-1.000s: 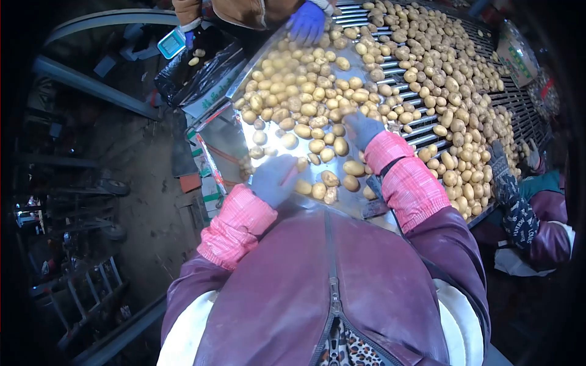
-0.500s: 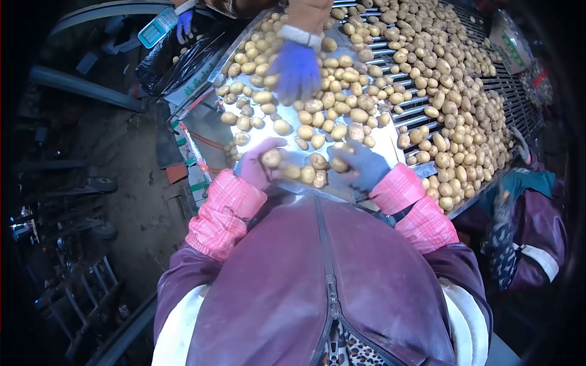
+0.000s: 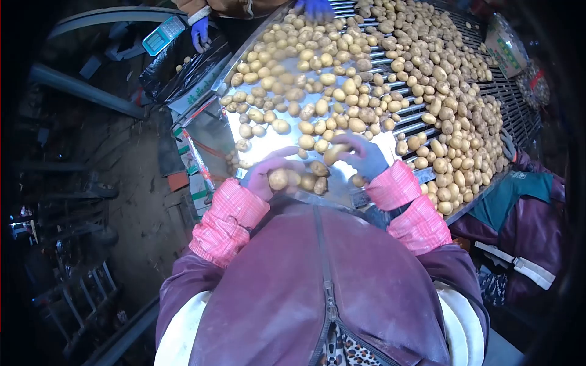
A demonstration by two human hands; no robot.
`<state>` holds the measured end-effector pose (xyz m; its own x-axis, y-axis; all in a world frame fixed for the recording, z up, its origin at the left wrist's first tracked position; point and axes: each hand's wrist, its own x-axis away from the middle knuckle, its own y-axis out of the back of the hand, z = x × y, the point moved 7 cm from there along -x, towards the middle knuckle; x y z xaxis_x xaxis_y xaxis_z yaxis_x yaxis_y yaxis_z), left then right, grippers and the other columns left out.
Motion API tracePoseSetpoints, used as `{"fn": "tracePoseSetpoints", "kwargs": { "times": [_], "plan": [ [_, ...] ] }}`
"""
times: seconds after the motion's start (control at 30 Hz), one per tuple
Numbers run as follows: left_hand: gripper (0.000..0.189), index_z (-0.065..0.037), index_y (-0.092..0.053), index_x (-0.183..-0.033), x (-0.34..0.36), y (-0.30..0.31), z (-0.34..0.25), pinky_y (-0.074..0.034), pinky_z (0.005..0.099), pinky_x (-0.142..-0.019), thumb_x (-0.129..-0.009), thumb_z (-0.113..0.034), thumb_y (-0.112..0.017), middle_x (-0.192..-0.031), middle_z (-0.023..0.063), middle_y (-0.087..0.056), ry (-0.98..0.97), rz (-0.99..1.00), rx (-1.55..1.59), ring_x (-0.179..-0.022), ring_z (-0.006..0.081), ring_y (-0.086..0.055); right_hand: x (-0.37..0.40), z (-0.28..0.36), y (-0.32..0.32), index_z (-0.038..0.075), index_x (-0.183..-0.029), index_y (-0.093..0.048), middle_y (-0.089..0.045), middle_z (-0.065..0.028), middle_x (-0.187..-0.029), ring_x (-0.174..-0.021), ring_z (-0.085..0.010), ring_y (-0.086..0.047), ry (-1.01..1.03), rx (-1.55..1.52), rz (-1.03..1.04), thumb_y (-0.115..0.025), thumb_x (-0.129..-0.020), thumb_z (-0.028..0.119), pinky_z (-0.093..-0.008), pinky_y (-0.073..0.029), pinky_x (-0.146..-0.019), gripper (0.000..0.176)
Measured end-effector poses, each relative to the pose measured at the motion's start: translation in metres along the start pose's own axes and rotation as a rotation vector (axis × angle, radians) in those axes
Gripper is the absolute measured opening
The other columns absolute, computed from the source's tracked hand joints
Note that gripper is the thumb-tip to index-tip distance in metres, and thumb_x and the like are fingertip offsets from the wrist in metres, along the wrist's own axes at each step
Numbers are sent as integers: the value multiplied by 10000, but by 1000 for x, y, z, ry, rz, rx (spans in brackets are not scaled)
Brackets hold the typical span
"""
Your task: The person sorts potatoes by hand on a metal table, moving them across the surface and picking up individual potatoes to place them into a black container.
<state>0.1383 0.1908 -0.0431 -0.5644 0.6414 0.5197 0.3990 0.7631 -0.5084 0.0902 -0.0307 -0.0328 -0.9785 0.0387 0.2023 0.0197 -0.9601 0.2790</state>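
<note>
My left hand (image 3: 264, 175), in a glove, curls round a potato (image 3: 278, 179) at the near edge of the metal sorting tray (image 3: 249, 154). Just right of it, a few more potatoes (image 3: 318, 168) lie by the tray's lip. My right hand (image 3: 366, 157), in a grey-blue glove, has its thumb and fingers closed on a pale potato (image 3: 333, 154) above the tray. Below that palm sits another potato (image 3: 358, 180). Many loose potatoes (image 3: 321, 107) cover the tray beyond both hands.
On the right, a slatted roller conveyor (image 3: 416, 114) carries a thick layer of potatoes. Across the tray is a co-worker's blue-gloved hand (image 3: 316, 8); their other gloved hand (image 3: 199, 34) is near a teal device (image 3: 163, 35) and black plastic-lined box (image 3: 183, 76). Another person (image 3: 519, 207) is at right.
The co-worker's blue glove has drawn back from mid-tray to the far edge, and potatoes there have shifted, some blurred. My right hand has lifted its potato slightly up and left.
</note>
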Motion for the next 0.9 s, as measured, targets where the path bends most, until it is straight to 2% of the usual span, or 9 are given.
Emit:
{"fn": "tracePoseSetpoints", "kwargs": {
  "times": [0.1, 0.2, 0.23, 0.33, 0.57, 0.67, 0.77, 0.8, 0.9],
  "plan": [
    [480, -46, -489, -1355, 1, -25, 0, -476, 287, -515, -991, -355, -446, -976, 107, -631, 90, 139, 316, -599, 193, -600, 18, 70, -15, 149, -1259, -600, -598, -24, -1006, -832, -156, -572, -137, -6, 115, -651, -887, 283, -311, -480, -673, 398],
    [487, -38, -532, -1301, -1, -14, 11, -434, 286, -469, -1003, -403, -411, -913, 120, -628, 64, 211, 114, -513, 186, -546, -6, -8, 11, 178, -1216, -616, -605, -77, -1037, -897, -244, -595, 361, 895, -226, -675, -835, 276, -388, -491, -725, 397],
    [471, -39, -568, -1233, -3, -11, 13, -411, 288, -454, -1004, -418, -409, -854, 123, -619, 45, 201, 67, -504, 178, -526, -9, -24, 6, 230, -1198, -611, -587, -112, -1064, -979, -309, -579, 218, 1071, -88, -672, -797, 235, -445, -484, -791, 406],
    [436, -44, -580, -1169, -5, -8, 9, -417, 299, -455, -1000, -417, -431, -845, 127, -617, -44, 171, 82, -517, 185, -533, -12, -29, 2, 272, -1217, -593, -572, -112, -1066, -1028, -322, -556, 314, 1337, -62, -651, -793, 205, -456, -469, -841, 434],
    [407, -56, -585, -1125, 1, 20, 12, -432, 315, -469, -961, -422, -518, -854, 121, -626, 48, 15, 366, -571, 202, -568, -46, -40, 37, 201, -1225, -610, -584, -142, -1167, -1102, -362, -569, 40, 998, 204, -535, -882, 189, -452, -482, -889, 351],
    [415, -59, -594, -1138, 14, 41, 9, -441, 289, -475, -952, -424, -532, -866, 104, -631, -8, -27, 399, -595, 181, -584, -60, -49, 67, 174, -1219, -610, -579, -105, -996, -955, -349, -567, 352, 821, -320, -648, -765, 118, -463, -468, -846, 459],
    [369, -74, -608, -1105, 32, 56, -1, -460, 266, -469, -956, -403, -534, -873, 88, -638, -83, -108, 435, -617, 147, -603, -51, 44, 36, 145, -1202, -612, -582, -131, -1042, -995, -363, -563, 570, 1141, -533, -665, -759, 139, -474, -467, -844, 446],
    [361, -74, -609, -1092, 35, 63, 0, -460, 268, -465, -958, -400, -534, -870, 91, -638, -104, -135, 463, -616, 149, -605, -63, 48, 11, 148, -1209, -602, -566, -149, -1108, -1041, -380, -545, 472, 1077, -277, -665, -763, 160, -492, -458, -856, 450],
    [345, -77, -609, -1035, 42, 76, -2, -462, 274, -462, -964, -406, -535, -857, 107, -643, -151, -156, 566, -621, 168, -616, -62, 41, -81, 179, -1217, -583, -499, -188, -1277, -1186, -423, -479, 631, 900, 138, -673, -782, 230, -541, -420, -937, 447]
  ]
}}
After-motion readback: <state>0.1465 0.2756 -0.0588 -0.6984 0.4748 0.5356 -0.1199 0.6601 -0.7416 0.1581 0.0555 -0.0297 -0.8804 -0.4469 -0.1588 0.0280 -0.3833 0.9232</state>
